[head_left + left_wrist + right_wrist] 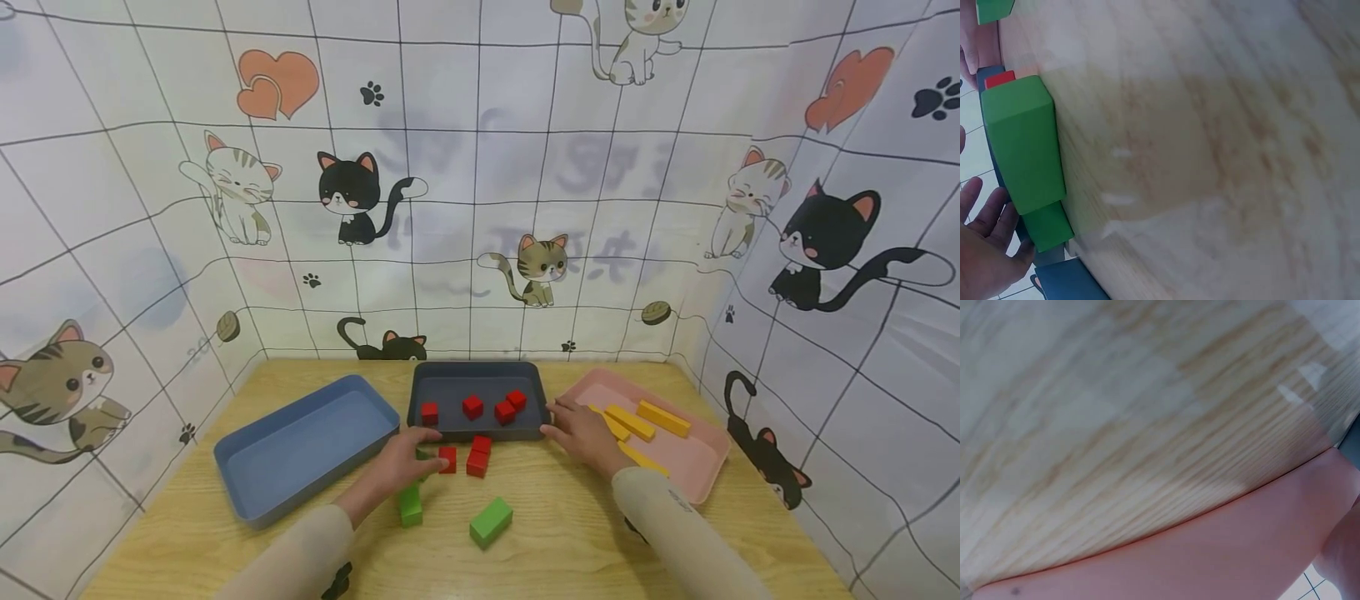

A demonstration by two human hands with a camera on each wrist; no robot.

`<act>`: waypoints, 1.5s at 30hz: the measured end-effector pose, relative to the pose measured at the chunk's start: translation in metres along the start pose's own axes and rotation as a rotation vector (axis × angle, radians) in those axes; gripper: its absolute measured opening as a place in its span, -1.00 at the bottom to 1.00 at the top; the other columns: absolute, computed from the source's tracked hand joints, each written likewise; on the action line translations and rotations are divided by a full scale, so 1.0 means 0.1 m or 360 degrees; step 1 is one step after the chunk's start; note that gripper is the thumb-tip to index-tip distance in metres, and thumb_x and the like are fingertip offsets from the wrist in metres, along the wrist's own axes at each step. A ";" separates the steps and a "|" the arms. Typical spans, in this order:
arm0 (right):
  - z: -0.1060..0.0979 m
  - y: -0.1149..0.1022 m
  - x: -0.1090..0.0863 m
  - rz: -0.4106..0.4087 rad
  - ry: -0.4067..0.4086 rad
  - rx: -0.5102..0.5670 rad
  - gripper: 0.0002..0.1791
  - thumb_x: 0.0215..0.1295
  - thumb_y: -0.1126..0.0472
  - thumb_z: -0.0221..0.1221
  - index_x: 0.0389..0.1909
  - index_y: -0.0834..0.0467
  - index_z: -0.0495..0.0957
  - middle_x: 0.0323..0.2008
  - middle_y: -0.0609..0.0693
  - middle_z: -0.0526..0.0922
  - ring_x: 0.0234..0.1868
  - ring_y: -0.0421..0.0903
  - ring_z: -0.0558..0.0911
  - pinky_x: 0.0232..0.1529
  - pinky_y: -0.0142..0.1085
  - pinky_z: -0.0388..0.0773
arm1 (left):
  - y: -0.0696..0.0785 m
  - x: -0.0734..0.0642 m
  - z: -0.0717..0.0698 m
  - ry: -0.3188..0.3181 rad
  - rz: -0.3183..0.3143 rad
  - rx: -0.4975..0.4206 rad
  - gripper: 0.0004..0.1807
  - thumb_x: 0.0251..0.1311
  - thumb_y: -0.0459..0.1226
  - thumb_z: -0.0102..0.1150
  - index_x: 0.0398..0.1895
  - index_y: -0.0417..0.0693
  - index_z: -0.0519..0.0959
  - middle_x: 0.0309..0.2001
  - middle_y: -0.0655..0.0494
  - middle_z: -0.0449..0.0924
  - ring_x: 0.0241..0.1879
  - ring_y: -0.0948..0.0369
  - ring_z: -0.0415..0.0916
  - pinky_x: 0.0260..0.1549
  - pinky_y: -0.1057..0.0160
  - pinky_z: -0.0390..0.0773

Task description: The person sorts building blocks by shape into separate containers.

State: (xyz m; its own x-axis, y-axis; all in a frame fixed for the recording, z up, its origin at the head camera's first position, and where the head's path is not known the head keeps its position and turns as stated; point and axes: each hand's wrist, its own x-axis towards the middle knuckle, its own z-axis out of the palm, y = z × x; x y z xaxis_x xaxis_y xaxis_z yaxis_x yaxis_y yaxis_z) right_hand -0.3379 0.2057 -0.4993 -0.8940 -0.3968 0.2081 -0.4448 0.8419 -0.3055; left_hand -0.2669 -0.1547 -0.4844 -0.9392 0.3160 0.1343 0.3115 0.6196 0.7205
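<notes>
My left hand is over the table just left of a red cube, thumb and forefinger apart. Part of a green block shows beneath that hand, and another green block lies close by. The left wrist view has the fingers of the left hand extended beside a large green block and a smaller-looking green block. My right hand is at the right edge of the dark tray, beside the pink tray; whether it touches either is unclear. Nothing shows in its fingers.
Several red cubes sit in the dark tray, and stacked or adjoining red cubes lie before it. The pink tray holds several yellow bars. A blue tray stands left. A green block lies at front centre.
</notes>
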 end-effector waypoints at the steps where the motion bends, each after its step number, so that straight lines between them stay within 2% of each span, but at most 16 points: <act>1: 0.00 0.00 0.00 -0.0002 0.0000 0.0001 -0.32 0.44 -0.18 0.08 0.37 0.20 0.41 0.36 0.25 0.37 0.29 0.28 0.42 0.27 0.20 0.30 | 0.00 0.00 0.00 -0.0003 -0.0002 0.0002 -0.43 0.20 -0.11 0.38 0.18 -0.26 0.55 0.18 -0.14 0.54 0.23 -0.11 0.42 0.17 -0.14 0.42; 12: 0.02 0.02 -0.01 0.0007 0.0008 0.0030 -0.32 0.43 -0.20 0.08 0.37 0.19 0.41 0.37 0.25 0.37 0.31 0.28 0.40 0.28 0.21 0.27 | -0.10 0.06 0.06 -0.0021 -0.0042 0.0058 -0.46 0.17 -0.13 0.41 0.15 -0.25 0.57 0.06 -0.09 0.61 0.08 -0.06 0.54 0.10 -0.10 0.49; 32: 0.01 0.01 -0.01 0.0006 0.0007 0.0041 -0.32 0.43 -0.18 0.10 0.37 0.20 0.42 0.37 0.26 0.36 0.31 0.29 0.40 0.28 0.22 0.28 | -0.12 0.15 0.12 -0.0033 0.0036 0.0229 -0.63 0.10 -0.22 0.45 -0.05 -0.22 0.66 -0.10 -0.01 0.67 -0.03 -0.03 0.58 0.02 -0.06 0.52; 38: 0.02 0.01 -0.02 0.0015 0.0003 0.0061 -0.32 0.44 -0.19 0.09 0.37 0.19 0.41 0.38 0.25 0.35 0.32 0.30 0.38 0.29 0.22 0.25 | -0.10 0.15 0.11 -0.0033 0.0030 0.0210 -0.63 0.11 -0.20 0.45 -0.07 -0.21 0.67 -0.11 -0.01 0.68 -0.04 -0.03 0.58 0.01 -0.06 0.53; 45: 0.03 0.01 -0.01 0.0025 0.0004 0.0054 -0.31 0.43 -0.22 0.07 0.37 0.18 0.41 0.38 0.24 0.35 0.33 0.28 0.38 0.30 0.21 0.25 | -0.06 0.13 0.08 -0.0013 0.0033 0.0122 -0.63 0.12 -0.22 0.44 -0.05 -0.23 0.66 -0.11 -0.02 0.68 -0.05 -0.02 0.60 -0.02 -0.05 0.55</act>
State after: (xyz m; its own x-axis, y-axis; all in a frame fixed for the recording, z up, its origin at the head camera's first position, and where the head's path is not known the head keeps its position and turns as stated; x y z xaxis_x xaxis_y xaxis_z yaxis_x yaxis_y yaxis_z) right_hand -0.3377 0.2064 -0.5024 -0.9008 -0.3826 0.2052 -0.4322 0.8352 -0.3401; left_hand -0.2804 -0.1489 -0.4923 -0.9313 0.3349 0.1431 0.3414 0.6661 0.6632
